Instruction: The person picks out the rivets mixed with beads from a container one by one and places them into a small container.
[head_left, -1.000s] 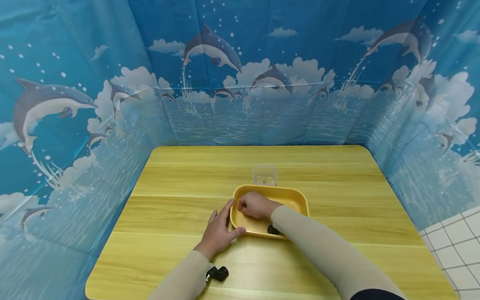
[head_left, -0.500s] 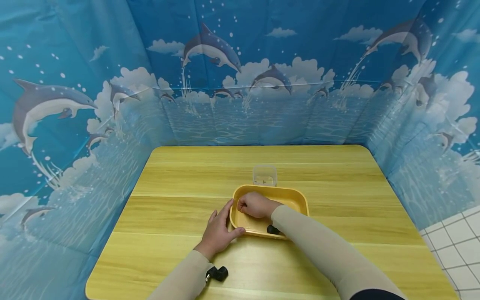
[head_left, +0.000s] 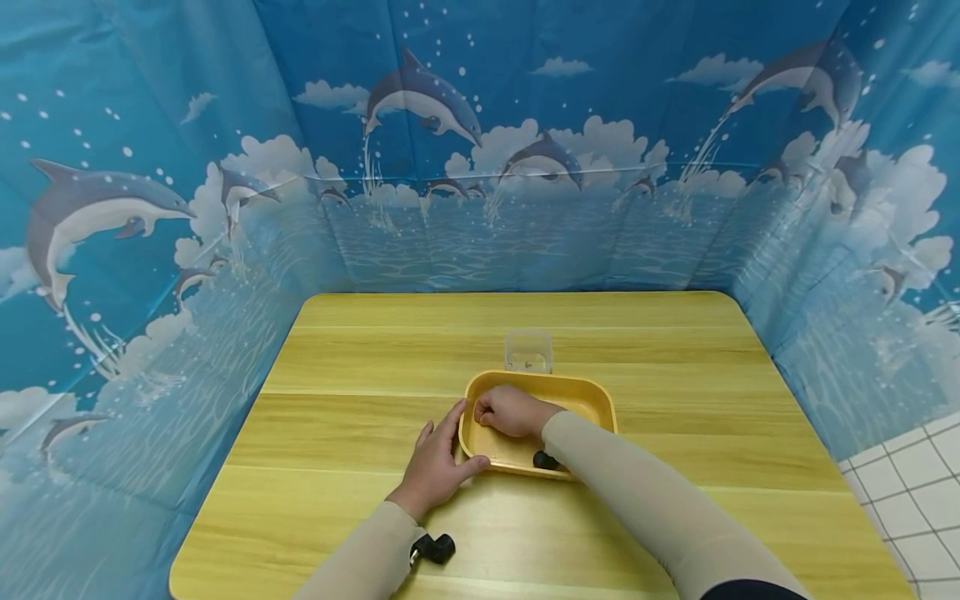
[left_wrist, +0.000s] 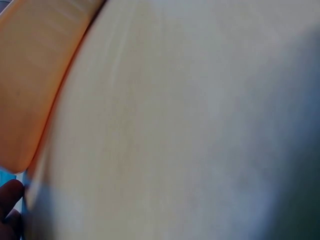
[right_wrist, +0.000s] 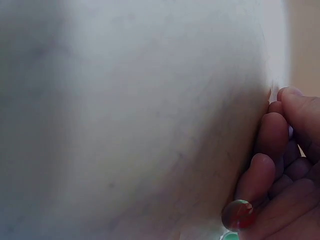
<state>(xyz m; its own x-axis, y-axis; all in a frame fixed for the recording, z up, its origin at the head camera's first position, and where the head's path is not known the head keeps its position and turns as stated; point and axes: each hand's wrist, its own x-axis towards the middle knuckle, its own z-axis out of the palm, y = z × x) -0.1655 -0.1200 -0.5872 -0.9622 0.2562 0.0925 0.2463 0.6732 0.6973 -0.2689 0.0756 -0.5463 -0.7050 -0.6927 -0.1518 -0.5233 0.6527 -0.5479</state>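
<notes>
A shallow yellow-orange tray stands on the table in the head view. My left hand is spread against its left end, straight fingers at the side and thumb at the near rim. My right hand is inside the tray at the left, its fingers curled. In the right wrist view, a clear glass marble with red inside sits against the little finger and palm. Part of a green round thing shows below it. What lies between thumb and index finger cannot be made out.
A small clear plastic box with a few tiny bits in it stands just behind the tray. The wood-grain table is surrounded by dolphin-print curtains. A black wrist camera sits at my left wrist.
The small reddish speck at my right fingertips, seen one second ago, no longer shows. Both hands and the tray have otherwise stayed in place.
</notes>
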